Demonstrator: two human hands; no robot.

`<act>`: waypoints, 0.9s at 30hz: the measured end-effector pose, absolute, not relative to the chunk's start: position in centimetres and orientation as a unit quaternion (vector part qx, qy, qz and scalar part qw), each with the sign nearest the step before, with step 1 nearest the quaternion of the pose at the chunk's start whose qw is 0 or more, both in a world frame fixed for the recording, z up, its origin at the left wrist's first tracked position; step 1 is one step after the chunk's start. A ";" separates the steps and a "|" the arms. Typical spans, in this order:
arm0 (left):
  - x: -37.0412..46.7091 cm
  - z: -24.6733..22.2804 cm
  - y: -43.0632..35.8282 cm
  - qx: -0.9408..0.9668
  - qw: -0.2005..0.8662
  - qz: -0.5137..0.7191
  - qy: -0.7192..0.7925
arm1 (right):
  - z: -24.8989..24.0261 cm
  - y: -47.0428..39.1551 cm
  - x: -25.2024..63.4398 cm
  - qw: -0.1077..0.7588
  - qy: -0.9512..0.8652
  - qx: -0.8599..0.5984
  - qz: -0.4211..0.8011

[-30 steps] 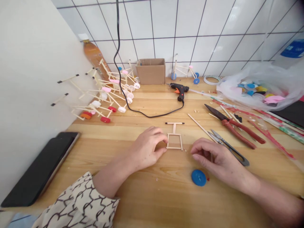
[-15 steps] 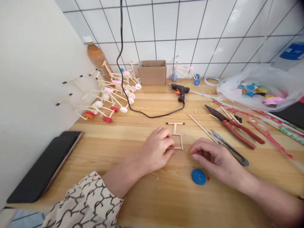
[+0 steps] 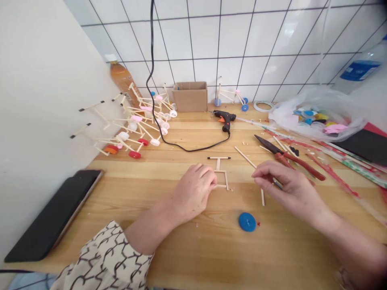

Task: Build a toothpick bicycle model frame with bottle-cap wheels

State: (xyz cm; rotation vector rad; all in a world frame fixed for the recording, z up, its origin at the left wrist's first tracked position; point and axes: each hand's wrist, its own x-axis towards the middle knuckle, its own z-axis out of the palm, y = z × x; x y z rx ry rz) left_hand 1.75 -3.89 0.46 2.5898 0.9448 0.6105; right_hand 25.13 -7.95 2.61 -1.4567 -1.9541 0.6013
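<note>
My left hand [image 3: 193, 189] rests on the table with its fingers closed on the left side of a small wooden stick frame [image 3: 226, 180]. A short bar joins this frame to a black-tipped matchstick [image 3: 219, 158]. My right hand [image 3: 287, 189] is raised a little to the right, thumb and forefinger pinched together. A thin wooden stick [image 3: 263, 197] juts down from under its fingers, seemingly held there. Below, between the hands, lies a blue button [image 3: 247, 222]. The scissors [image 3: 277, 183] are mostly covered by my right hand.
Finished stick models with button wheels [image 3: 134, 154] crowd the left, near a drink bottle [image 3: 121, 76]. A glue gun [image 3: 224, 117], cardboard box [image 3: 190, 98] and tape roll [image 3: 263, 106] stand behind. Pliers [image 3: 282, 155], a loose stick [image 3: 244, 157] and a plastic bag [image 3: 317, 117] lie right; a phone [image 3: 54, 217] left.
My right hand has moved right and slightly up, away from the frame, now over the scissors. A thin stick shows under its fingers. My left hand stays at the frame; the view shifted slightly.
</note>
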 end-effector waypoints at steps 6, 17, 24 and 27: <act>3.0 1.7 -5.5 0.744 0.466 0.291 0.380 | 3.6 -7.6 29.2 0.199 -0.717 -0.656 0.123; 6.6 1.8 -6.6 0.450 0.737 0.346 0.368 | 3.5 -8.3 29.2 -0.023 -0.705 -0.696 0.137; 7.5 1.6 -6.8 0.411 0.773 0.347 0.337 | 3.4 -8.3 29.2 0.015 -0.696 -0.701 0.152; 7.2 1.3 -6.6 0.410 0.774 0.355 0.326 | 3.0 -8.0 30.1 0.079 -0.690 -0.711 0.109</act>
